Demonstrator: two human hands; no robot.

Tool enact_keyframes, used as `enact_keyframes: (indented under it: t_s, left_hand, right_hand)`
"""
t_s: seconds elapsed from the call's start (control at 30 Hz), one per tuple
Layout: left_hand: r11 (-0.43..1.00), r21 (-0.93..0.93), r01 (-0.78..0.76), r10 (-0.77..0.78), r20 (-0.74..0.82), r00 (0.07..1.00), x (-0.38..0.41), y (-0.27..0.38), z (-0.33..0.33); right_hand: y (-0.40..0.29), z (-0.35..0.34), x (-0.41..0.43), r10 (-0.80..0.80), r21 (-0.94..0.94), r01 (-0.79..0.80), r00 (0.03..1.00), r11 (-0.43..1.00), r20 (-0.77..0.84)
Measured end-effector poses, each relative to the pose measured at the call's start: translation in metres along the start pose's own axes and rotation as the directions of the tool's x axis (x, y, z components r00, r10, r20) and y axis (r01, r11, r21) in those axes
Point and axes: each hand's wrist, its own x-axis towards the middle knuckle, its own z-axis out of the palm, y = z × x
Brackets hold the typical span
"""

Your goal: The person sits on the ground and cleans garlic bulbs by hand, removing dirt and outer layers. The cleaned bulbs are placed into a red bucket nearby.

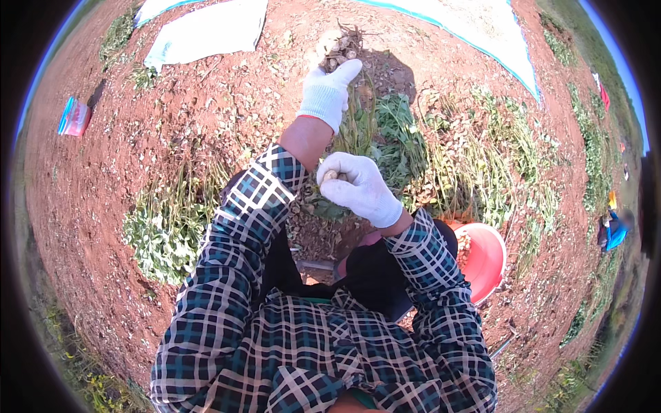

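Note:
My left hand, in a white knit glove, is raised at the upper centre and grips a peanut plant by its stems just below the roots. A clump of peanut pods and roots stands up above the thumb, while the green leafy tops hang down to the right. Nearer to me, my right hand, gloved alike, is curled around a few loose peanut pods. Beside my right knee stands a red plastic bucket with peanut pods in it, partly hidden by my leg and sleeve.
Uprooted peanut plants lie on the red soil at left and right. White sheets are spread ahead. A red and blue container stands far left. A person in blue is at the far right.

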Motion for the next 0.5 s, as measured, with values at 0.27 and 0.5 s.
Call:
enact_keyframes:
  t_s: [0.27, 0.5]
  left_hand:
    - [1.0, -0.015, -0.021, 0.022, 0.075, 0.997, -0.022, 0.023, -0.005]
    - [0.999, 0.023, -0.034, 0.029, 0.198, 0.98, -0.039, 0.013, 0.005]
  right_hand:
    - [0.012, -0.06, 0.009, 0.259, 0.74, 0.194, 0.855, 0.644, -0.449]
    - [0.044, -0.061, 0.027, 0.288, 0.629, 0.129, 0.806, 0.766, -0.517]
